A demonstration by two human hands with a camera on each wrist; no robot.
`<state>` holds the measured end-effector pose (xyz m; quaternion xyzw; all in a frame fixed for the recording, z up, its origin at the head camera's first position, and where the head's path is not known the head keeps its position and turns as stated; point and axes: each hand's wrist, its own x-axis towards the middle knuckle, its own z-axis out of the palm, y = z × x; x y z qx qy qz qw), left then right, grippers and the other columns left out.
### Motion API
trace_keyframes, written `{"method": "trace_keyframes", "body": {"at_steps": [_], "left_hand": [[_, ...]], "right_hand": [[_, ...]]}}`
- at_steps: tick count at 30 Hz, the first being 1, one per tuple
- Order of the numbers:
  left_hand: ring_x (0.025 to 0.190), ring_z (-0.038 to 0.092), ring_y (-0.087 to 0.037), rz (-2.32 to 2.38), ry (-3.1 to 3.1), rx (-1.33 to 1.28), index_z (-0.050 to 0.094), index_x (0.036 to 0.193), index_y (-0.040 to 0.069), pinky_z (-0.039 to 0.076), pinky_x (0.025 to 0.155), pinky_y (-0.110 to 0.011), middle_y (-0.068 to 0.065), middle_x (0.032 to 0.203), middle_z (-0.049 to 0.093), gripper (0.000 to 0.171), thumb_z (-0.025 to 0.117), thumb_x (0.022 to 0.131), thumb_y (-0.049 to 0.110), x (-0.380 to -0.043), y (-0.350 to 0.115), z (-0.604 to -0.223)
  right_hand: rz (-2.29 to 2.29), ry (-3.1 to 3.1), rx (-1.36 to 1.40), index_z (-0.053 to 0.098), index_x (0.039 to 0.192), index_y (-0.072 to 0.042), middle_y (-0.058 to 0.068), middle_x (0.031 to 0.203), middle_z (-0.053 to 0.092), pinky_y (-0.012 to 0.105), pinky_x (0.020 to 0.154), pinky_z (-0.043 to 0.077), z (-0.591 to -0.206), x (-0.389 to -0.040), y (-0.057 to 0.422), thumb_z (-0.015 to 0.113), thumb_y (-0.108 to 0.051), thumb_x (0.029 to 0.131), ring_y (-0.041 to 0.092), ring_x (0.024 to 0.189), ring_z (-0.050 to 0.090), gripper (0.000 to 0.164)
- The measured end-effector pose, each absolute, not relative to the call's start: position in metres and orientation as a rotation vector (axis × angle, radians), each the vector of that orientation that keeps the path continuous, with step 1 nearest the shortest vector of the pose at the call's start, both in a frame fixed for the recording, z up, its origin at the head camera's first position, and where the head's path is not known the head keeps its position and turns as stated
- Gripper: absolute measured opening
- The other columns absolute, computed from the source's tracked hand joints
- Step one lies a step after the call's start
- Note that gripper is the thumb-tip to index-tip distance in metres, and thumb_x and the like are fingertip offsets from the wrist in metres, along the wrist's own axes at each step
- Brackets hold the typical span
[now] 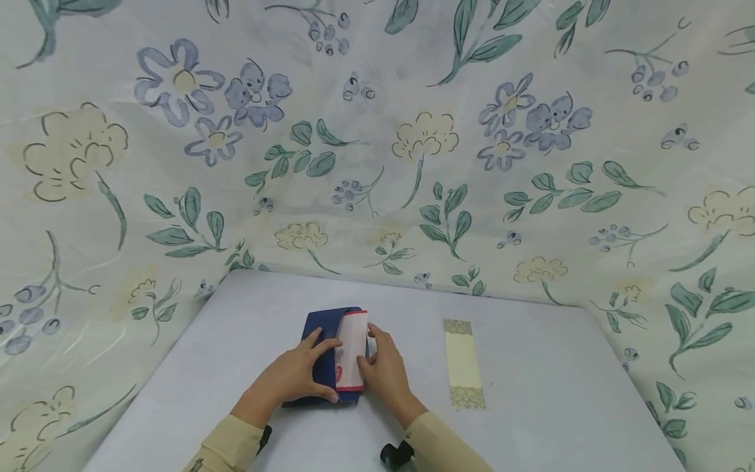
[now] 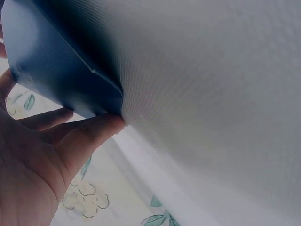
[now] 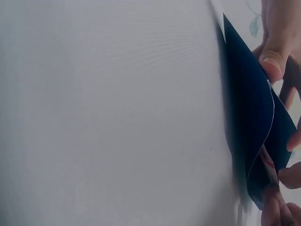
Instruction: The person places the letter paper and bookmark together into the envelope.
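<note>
A dark blue envelope (image 1: 322, 373) lies on the white table, its slanted flap edge crossing a white paper card (image 1: 352, 354) with red top and bottom edges and a small red print. My left hand (image 1: 297, 370) holds the envelope, fingers spread over its face and thumb at the lower edge. In the left wrist view that thumb (image 2: 96, 136) meets a corner of the blue envelope (image 2: 51, 56). My right hand (image 1: 386, 370) pinches the card along its right side. From the right wrist, the envelope (image 3: 244, 89) gapes slightly, with the card (image 3: 269, 162) showing in its opening.
To the right on the white table (image 1: 548, 393) lies a cream paper strip (image 1: 464, 364) with glittery gold ends. Floral-patterned sheeting (image 1: 377, 164) rises behind the table and along its sides. A black wrist strap (image 1: 396, 455) shows at the right sleeve.
</note>
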<state>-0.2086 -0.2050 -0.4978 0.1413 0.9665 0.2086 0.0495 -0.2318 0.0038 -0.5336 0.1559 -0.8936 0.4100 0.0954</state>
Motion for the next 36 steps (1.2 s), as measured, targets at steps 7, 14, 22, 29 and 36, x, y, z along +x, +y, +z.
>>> {"method": "trace_keyframes", "body": {"at_steps": [7, 14, 22, 29, 36], "left_hand": [[0.121, 0.056, -0.056, 0.646, 2.942, 0.428, 0.051, 0.147, 0.027, 0.049, 0.095, -0.066, -0.029, 0.159, 0.032, 0.103, 0.090, 0.059, 0.064, -0.210, -0.205, -0.498], [0.120, 0.056, -0.057, 0.638, 2.956, 0.438, 0.051, 0.147, 0.027, 0.049, 0.095, -0.066, -0.029, 0.158, 0.033, 0.103, 0.089, 0.058, 0.065, -0.211, -0.205, -0.500], [0.120, 0.056, -0.058, 0.633, 2.950, 0.430, 0.051, 0.147, 0.027, 0.049, 0.095, -0.066, -0.029, 0.158, 0.033, 0.104, 0.089, 0.058, 0.066, -0.211, -0.203, -0.499], [0.121, 0.055, -0.058, 0.645, 2.953, 0.421, 0.051, 0.147, 0.027, 0.049, 0.095, -0.066, -0.030, 0.158, 0.033, 0.104, 0.089, 0.058, 0.065, -0.210, -0.207, -0.498], [0.118, 0.057, -0.057, 0.654, 2.940, 0.429, 0.051, 0.147, 0.026, 0.050, 0.093, -0.065, -0.030, 0.158, 0.033, 0.103, 0.090, 0.059, 0.063, -0.207, -0.208, -0.497]], "right_hand": [[1.229, -2.629, 0.512, 0.048, 0.147, -0.002, 0.012, 0.130, 0.061, 0.019, 0.062, 0.049, -0.531, -0.232, -0.004, 0.076, -0.004, 0.089, 0.002, 0.072, 0.054, 0.065], [1.235, -2.665, 0.497, 0.049, 0.146, -0.001, 0.012, 0.131, 0.061, 0.018, 0.063, 0.049, -0.526, -0.230, -0.015, 0.076, -0.005, 0.089, 0.001, 0.074, 0.055, 0.064], [1.215, -2.662, 0.494, 0.049, 0.146, -0.002, 0.011, 0.130, 0.061, 0.018, 0.063, 0.049, -0.527, -0.227, -0.020, 0.076, -0.006, 0.089, 0.001, 0.075, 0.057, 0.063], [1.247, -2.661, 0.503, 0.048, 0.147, -0.001, 0.009, 0.128, 0.061, 0.018, 0.059, 0.048, -0.528, -0.226, -0.022, 0.076, -0.007, 0.089, 0.001, 0.073, 0.055, 0.064], [1.256, -2.705, 0.500, 0.047, 0.147, 0.000, 0.009, 0.129, 0.064, 0.017, 0.060, 0.048, -0.528, -0.227, -0.025, 0.075, -0.004, 0.089, -0.001, 0.073, 0.054, 0.065]]}}
